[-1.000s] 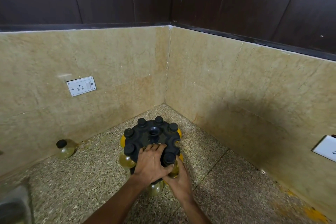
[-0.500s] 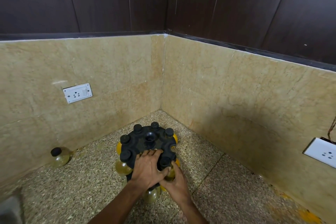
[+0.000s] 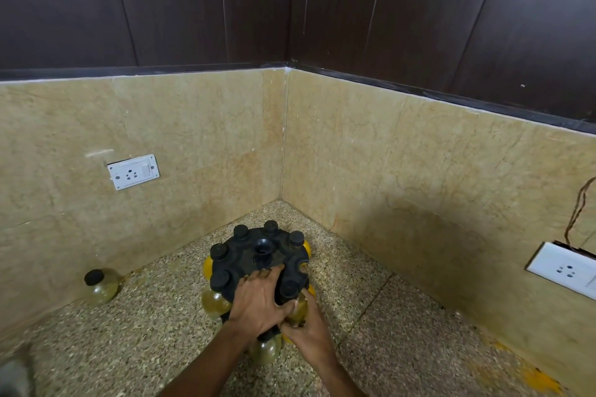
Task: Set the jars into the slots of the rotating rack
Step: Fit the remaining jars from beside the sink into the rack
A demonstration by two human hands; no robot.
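A black round rotating rack (image 3: 258, 255) stands on the speckled counter in the corner, with several black-capped jars hanging in its rim slots. My left hand (image 3: 258, 296) rests flat on the rack's top, fingers straight. My right hand (image 3: 309, 329) grips a yellowish jar (image 3: 298, 308) at the rack's near right slot, its black cap (image 3: 288, 287) showing above the rim. One slot (image 3: 303, 263) on the right rim is empty. A loose jar (image 3: 100, 285) with a black cap stands apart at the left by the wall.
Tiled walls close the corner behind and to the right of the rack. A white socket plate (image 3: 133, 171) sits on the left wall, another (image 3: 564, 269) on the right wall with wires above it. The speckled counter (image 3: 161, 332) spreads to the left and right.
The camera view has tilted upward, so the rack sits lower in the picture. Both hands stay on the rack and the near right jar in much the same places.
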